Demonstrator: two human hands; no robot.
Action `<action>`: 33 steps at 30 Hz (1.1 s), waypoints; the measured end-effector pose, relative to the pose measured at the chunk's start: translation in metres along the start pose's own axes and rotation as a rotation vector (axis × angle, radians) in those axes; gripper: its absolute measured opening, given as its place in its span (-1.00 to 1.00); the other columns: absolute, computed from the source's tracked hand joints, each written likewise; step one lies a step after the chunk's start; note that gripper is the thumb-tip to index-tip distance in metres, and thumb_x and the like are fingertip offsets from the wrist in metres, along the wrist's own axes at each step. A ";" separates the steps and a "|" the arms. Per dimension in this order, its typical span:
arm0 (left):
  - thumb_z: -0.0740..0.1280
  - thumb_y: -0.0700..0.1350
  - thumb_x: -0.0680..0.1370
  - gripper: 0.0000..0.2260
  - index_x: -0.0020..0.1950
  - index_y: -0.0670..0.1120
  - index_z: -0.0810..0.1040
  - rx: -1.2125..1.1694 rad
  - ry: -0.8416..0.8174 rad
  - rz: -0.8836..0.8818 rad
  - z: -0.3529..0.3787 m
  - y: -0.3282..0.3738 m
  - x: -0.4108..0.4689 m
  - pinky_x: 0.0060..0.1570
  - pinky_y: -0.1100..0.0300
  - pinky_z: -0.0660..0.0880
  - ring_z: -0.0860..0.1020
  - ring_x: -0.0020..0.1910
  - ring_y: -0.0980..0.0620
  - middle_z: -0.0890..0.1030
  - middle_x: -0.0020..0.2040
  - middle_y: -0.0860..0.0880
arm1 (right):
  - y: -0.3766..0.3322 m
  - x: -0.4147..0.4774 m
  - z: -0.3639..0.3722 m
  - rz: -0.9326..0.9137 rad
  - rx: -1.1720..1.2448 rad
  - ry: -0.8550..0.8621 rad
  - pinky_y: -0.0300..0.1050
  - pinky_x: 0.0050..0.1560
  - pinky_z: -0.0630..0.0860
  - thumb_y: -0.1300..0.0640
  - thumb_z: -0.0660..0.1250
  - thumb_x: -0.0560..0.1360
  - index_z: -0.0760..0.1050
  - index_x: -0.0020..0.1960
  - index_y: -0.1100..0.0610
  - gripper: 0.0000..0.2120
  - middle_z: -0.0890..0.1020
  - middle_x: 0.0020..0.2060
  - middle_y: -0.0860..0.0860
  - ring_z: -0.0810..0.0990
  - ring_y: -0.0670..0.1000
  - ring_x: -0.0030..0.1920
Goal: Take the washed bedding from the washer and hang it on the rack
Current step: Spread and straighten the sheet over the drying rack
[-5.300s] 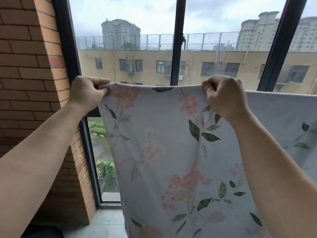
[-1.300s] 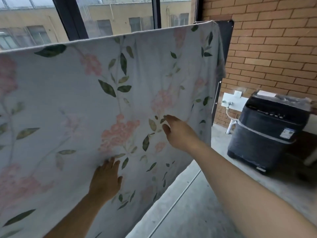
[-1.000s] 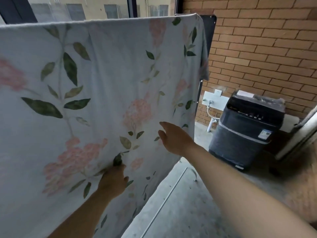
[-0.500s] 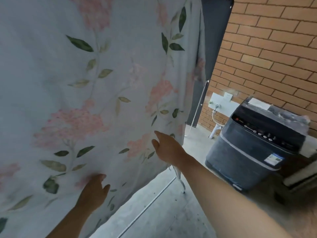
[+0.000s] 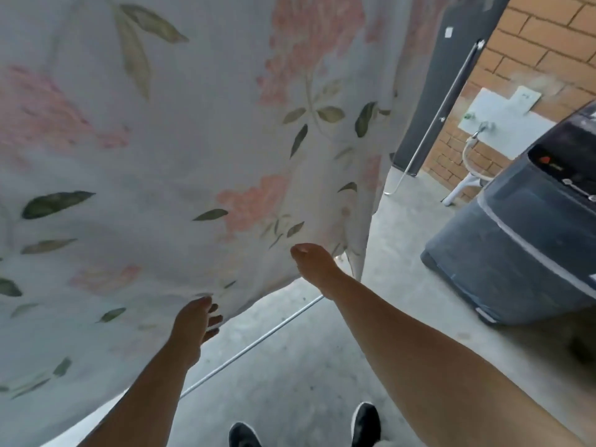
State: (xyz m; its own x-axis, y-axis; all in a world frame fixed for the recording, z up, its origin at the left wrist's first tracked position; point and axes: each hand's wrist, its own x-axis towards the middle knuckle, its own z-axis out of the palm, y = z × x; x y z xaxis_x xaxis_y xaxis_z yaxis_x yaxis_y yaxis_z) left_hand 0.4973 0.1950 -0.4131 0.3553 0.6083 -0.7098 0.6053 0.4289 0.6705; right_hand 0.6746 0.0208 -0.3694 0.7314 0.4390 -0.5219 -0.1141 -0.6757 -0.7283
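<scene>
The person is wearing black shoes, both peeking in at the six o'clock edge of the view. The left shoe (image 5: 243,436) is showing only its rounded toe. The right shoe (image 5: 366,422), lying toward three o'clock of it, is showing more of its front, and a pale edge is running along its nine o'clock side. The uppers are looking dark and matte, with finer detail too blurred to tell. The left forearm (image 5: 151,382) and the right forearm (image 5: 419,359) are showing bare from the frame edge to the wrist. The left hand (image 5: 196,321) and the right hand (image 5: 314,262) are showing bare too, a short thumbnail catching light at the right hand's eleven o'clock.
</scene>
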 end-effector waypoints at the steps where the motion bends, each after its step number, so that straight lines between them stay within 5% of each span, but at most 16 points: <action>1: 0.20 -0.09 0.67 -0.70 0.36 -0.19 0.45 -0.102 0.003 -0.052 0.004 -0.009 0.015 0.06 -0.05 0.47 0.57 0.06 -0.19 0.57 0.21 -0.16 | 0.016 0.011 0.007 0.040 0.099 0.010 -0.11 -0.06 0.38 0.13 0.11 0.65 0.48 -0.15 0.13 -0.74 0.52 -0.14 0.12 0.43 0.04 -0.10; 5: 0.16 -0.03 0.69 -0.70 0.35 -0.16 0.40 -0.382 -0.012 -0.178 0.032 -0.081 0.103 0.20 -0.10 0.44 0.52 0.25 -0.24 0.52 0.29 -0.19 | 0.103 0.080 0.066 0.265 0.609 -0.010 -0.01 0.03 0.49 0.13 0.10 0.68 0.48 0.27 0.23 -0.71 0.53 -0.08 0.12 0.51 0.09 -0.06; 7: 0.19 -0.01 0.67 -0.68 0.35 -0.16 0.36 -0.536 -0.041 -0.228 0.050 -0.120 0.151 0.21 -0.08 0.41 0.49 0.24 -0.23 0.48 0.35 -0.20 | 0.147 0.119 0.095 0.372 0.799 0.047 0.01 0.13 0.50 0.07 0.13 0.68 0.47 0.28 0.24 -0.69 0.62 0.07 0.20 0.59 0.15 0.04; 10: 0.26 -0.08 0.62 -0.61 0.41 -0.20 0.34 -0.693 -0.054 -0.252 0.081 -0.164 0.228 0.27 -0.05 0.40 0.44 0.31 -0.21 0.37 0.43 -0.23 | 0.209 0.188 0.131 0.430 1.077 0.075 0.09 0.26 0.44 -0.06 0.14 0.67 0.38 0.38 0.14 -0.62 0.48 0.35 0.24 0.50 0.21 0.29; 14: 0.21 -0.14 0.55 -0.74 0.22 -0.11 0.50 -0.834 -0.087 -0.151 0.116 -0.195 0.313 0.37 -0.02 0.33 0.39 0.41 -0.16 0.41 0.40 -0.18 | 0.272 0.270 0.156 0.364 1.423 0.071 0.15 0.49 0.20 -0.27 0.13 0.61 0.16 0.58 0.01 -0.37 0.27 0.53 0.15 0.27 0.19 0.52; 17: 0.21 -0.19 0.48 -0.56 0.37 -0.08 0.46 -1.057 -0.169 -0.001 0.123 -0.208 0.356 0.31 -0.06 0.40 0.50 0.32 -0.12 0.57 0.29 -0.10 | 0.289 0.306 0.163 0.167 1.655 -0.008 0.16 0.45 0.30 -0.21 0.17 0.62 0.38 0.47 0.09 -0.46 0.53 0.36 0.07 0.49 0.14 0.37; 21: 0.32 -0.26 0.29 -0.54 0.18 -0.07 0.55 -1.220 -0.287 0.163 0.131 -0.220 0.371 0.16 0.00 0.52 0.63 0.14 -0.02 0.64 0.17 -0.03 | 0.298 0.321 0.166 -0.023 1.726 -0.075 0.18 0.34 0.44 0.00 0.27 0.61 0.51 0.35 0.13 -0.64 0.65 0.17 0.11 0.60 0.15 0.25; 26: 0.47 -0.17 0.23 -0.53 0.12 0.08 0.58 -1.068 -0.373 0.306 0.123 -0.211 0.369 0.18 -0.01 0.45 0.61 0.14 0.07 0.63 0.15 0.09 | 0.296 0.334 0.157 -0.090 1.822 -0.032 0.25 0.33 0.44 0.10 0.27 0.62 0.50 0.35 0.13 -0.68 0.61 0.26 0.15 0.57 0.18 0.29; 29: 0.58 -0.15 0.15 -0.71 -0.19 0.01 0.61 -1.066 -0.335 0.283 0.128 -0.205 0.368 0.03 0.18 0.42 0.52 -0.21 0.12 0.56 -0.23 0.11 | 0.296 0.347 0.148 -0.110 1.863 0.071 0.22 0.36 0.43 0.13 0.31 0.59 0.47 0.39 0.14 -0.62 0.60 0.28 0.13 0.56 0.18 0.31; 33: 0.36 -0.06 0.53 -0.92 -0.17 0.02 0.54 -1.010 -0.245 0.291 0.146 -0.196 0.379 -0.04 0.22 0.42 0.43 -0.41 0.14 0.50 -0.34 0.12 | 0.295 0.356 0.144 -0.008 1.729 0.220 0.07 0.25 0.55 0.00 0.28 0.62 0.54 0.26 0.11 -0.72 0.66 0.17 0.05 0.64 0.08 0.16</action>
State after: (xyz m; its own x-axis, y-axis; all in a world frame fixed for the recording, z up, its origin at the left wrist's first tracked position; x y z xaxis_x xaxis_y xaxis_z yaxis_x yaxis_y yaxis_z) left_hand 0.6172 0.2436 -0.8449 0.5914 0.6736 -0.4433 -0.3532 0.7106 0.6085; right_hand 0.8046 0.0627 -0.8343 0.7884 0.2580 -0.5584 -0.5288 0.7480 -0.4011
